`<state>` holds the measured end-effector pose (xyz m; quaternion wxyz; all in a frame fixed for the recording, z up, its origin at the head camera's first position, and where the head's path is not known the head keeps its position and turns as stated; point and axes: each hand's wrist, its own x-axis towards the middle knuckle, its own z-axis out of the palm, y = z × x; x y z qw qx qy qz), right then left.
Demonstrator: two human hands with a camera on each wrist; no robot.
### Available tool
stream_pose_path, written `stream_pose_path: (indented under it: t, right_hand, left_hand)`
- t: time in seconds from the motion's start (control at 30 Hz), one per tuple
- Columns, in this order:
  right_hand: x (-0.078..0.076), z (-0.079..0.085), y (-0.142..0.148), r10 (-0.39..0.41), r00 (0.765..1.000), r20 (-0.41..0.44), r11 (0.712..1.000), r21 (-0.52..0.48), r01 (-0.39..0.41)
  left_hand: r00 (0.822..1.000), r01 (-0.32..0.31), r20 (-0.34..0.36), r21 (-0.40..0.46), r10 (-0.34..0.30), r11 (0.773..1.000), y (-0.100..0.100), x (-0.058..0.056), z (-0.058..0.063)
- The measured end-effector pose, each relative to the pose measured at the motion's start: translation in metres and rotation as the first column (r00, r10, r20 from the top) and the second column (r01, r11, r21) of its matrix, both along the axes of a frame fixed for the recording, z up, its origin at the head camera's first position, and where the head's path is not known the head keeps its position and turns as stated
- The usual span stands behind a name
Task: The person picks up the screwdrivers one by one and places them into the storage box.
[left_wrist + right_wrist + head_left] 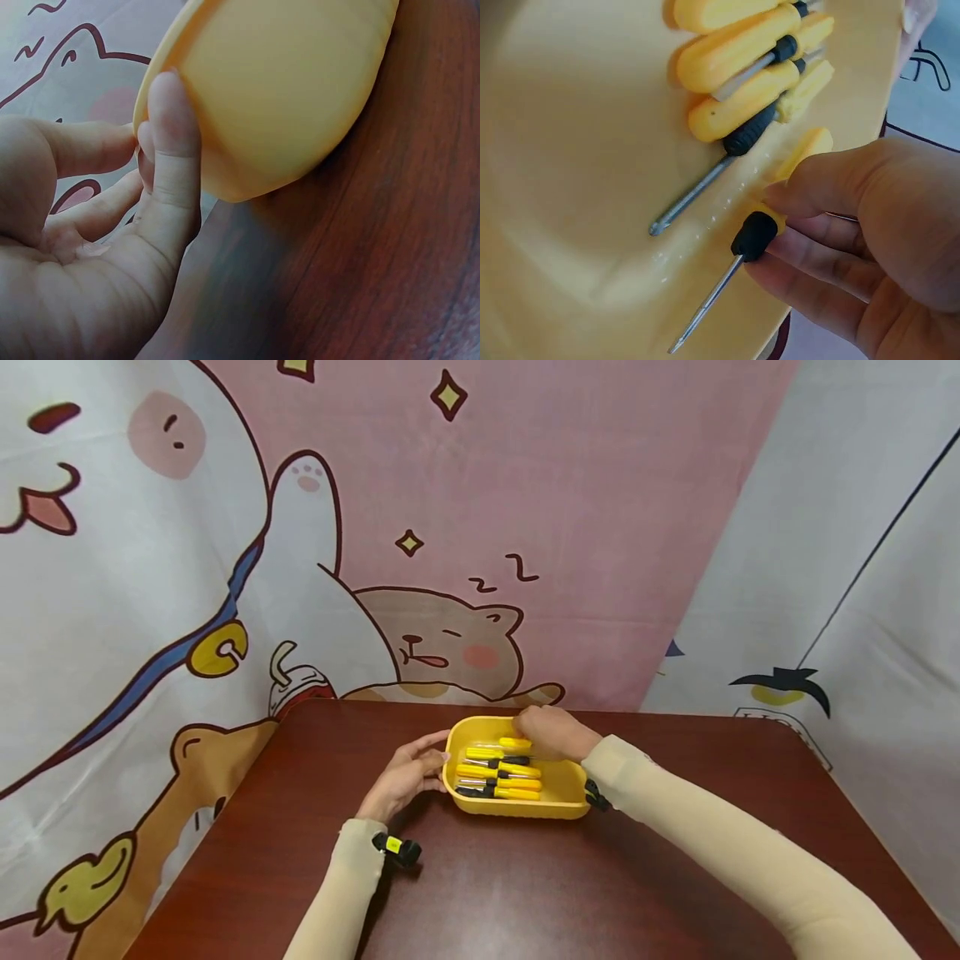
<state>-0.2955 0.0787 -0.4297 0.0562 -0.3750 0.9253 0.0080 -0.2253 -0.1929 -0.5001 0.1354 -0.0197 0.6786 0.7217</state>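
Observation:
A yellow plastic basin (561, 787) with rounded corners sits on the table. My left hand (406, 777) pinches its left rim, with the thumb against the wall in the left wrist view. Over the basin's back side, my right hand (557, 733) grips a screwdriver (754, 237) by its yellow handle. Its black collar and thin metal shaft stick out from the fingers, and most of the handle is hidden in the hand. Several other screwdrivers (519, 772) with yellow and black handles lie side by side in the basin's left half.
The dark red-brown wooden table (480, 885) spreads around the basin. Behind it hangs a cloth (600, 527) with cartoon animals, reaching down to the table's back edge. A small black device (405, 852) is strapped to the left wrist.

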Motion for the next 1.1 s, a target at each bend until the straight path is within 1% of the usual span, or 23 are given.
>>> stream_pose_path:
  t: [0.27,0.53,0.77,0.9,1.1]
  right_hand:
    - [-0.002,0.001,-0.006,-0.023,0.999,0.023,0.998,0.057,0.022]
    - [-0.006,0.002,-0.012,0.007,0.999,0.033,0.993,0.119,-0.011]
    - [-0.006,-0.002,-0.015,0.019,1.0,-0.019,0.987,0.158,-0.016]
    - [-0.006,-0.005,-0.018,0.038,0.998,-0.048,0.981,0.192,-0.029]
    - [-0.004,-0.005,-0.024,0.063,0.996,-0.065,0.975,0.215,-0.048]
  left_hand:
    - [1.0,-0.007,-0.003,0.004,0.007,1.0,-0.001,0.001,-0.001]
    - [1.0,-0.004,0.002,0.008,0.004,1.0,-0.001,0.001,-0.001]
    - [1.0,-0.008,0.001,0.008,0.008,1.0,0.001,0.0,-0.001]
    - [1.0,-0.008,0.002,0.014,0.008,1.0,0.001,0.001,-0.001]
    - [1.0,-0.016,-0.005,0.012,0.016,1.0,0.002,0.001,-0.001]
